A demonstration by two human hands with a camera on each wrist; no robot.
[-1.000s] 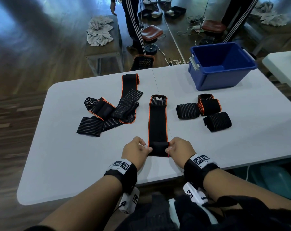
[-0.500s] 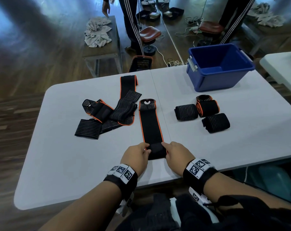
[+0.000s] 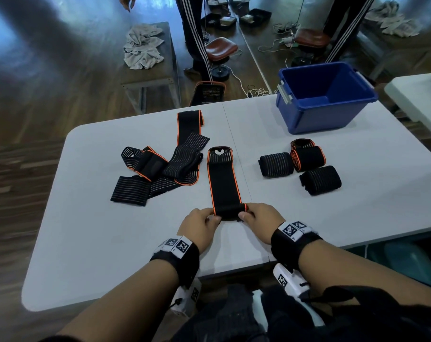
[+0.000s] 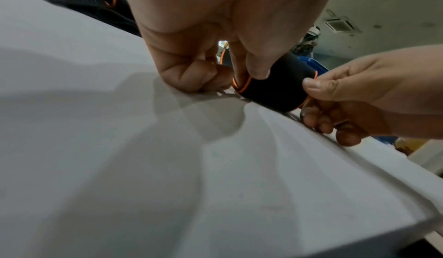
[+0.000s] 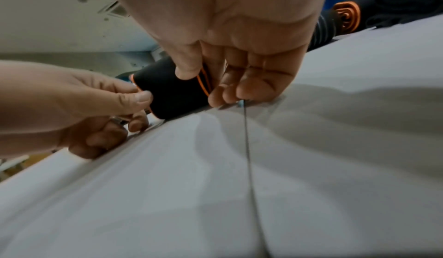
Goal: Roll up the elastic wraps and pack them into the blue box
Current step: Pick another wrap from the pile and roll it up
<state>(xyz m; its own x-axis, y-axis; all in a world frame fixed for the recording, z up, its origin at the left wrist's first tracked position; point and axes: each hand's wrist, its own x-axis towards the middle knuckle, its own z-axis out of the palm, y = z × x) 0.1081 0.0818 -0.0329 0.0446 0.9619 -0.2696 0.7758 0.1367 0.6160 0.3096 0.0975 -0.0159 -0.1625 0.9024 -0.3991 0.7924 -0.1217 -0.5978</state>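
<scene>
Both hands grip the near, rolled end of a long black elastic wrap with orange edging: the left hand pinches the left end of the roll between thumb and forefinger, and the right hand pinches the right end the same way. The roll sits on the pale grey counter close to its near edge, while the flat tail of the wrap runs away from the person towards its looped end with the heart-shaped cut-out.

The likeliest fault is a skewed roll. If one hand turns faster than the other, the orange edges will stop stacking and the roll will cone out to one side (the tail already lies at a slight angle). A slack pinch would let the stretchy fabric spring open.

Three finished black rolls lie to the right, a heap of unrolled black wraps to the left, and the blue plastic box stands at the far right, with nothing visible inside.
</scene>
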